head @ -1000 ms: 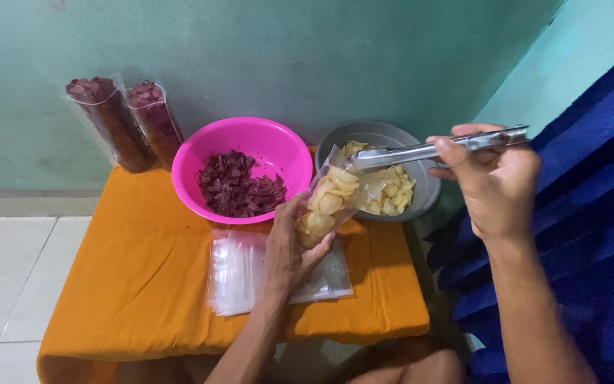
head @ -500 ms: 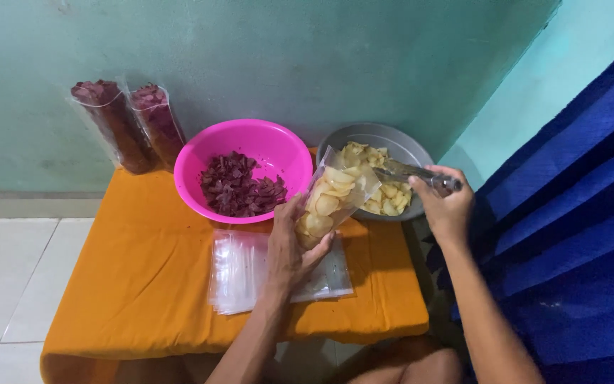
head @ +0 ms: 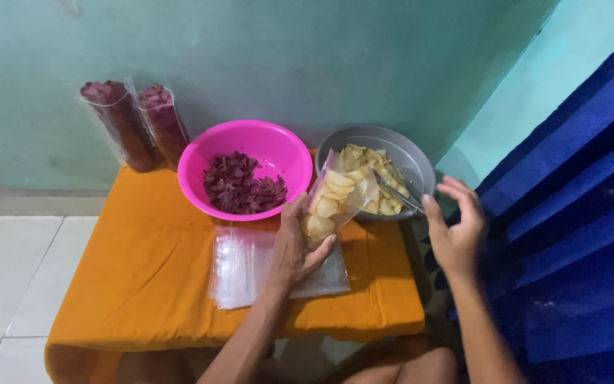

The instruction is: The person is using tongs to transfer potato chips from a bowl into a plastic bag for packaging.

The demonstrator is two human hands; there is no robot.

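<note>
My left hand (head: pixel 294 250) grips a clear plastic bag (head: pixel 335 198) filled with pale yellow chips and holds it tilted above the table, beside the grey bowl (head: pixel 412 156). That bowl holds more yellow chips (head: pixel 372 161), and metal tongs (head: pixel 397 195) lie in it. Just right of the tongs' handle, my right hand (head: pixel 456 231) hovers with its fingers spread and nothing in it. A pink bowl (head: pixel 200 153) with dark red chips (head: pixel 239 186) stands to the left of the bag.
A stack of empty clear bags (head: pixel 239 269) lies on the orange-covered table (head: pixel 143 270) under my left wrist. Two tall filled bags of red chips (head: pixel 119 124) lean against the teal wall. A blue curtain (head: pixel 577 213) hangs to the right, and white floor tiles (head: pixel 8 284) lie to the left.
My right hand brought the tongs down from above the bag into the grey bowl and let go of them. The left hand kept the bag of yellow chips in place.
</note>
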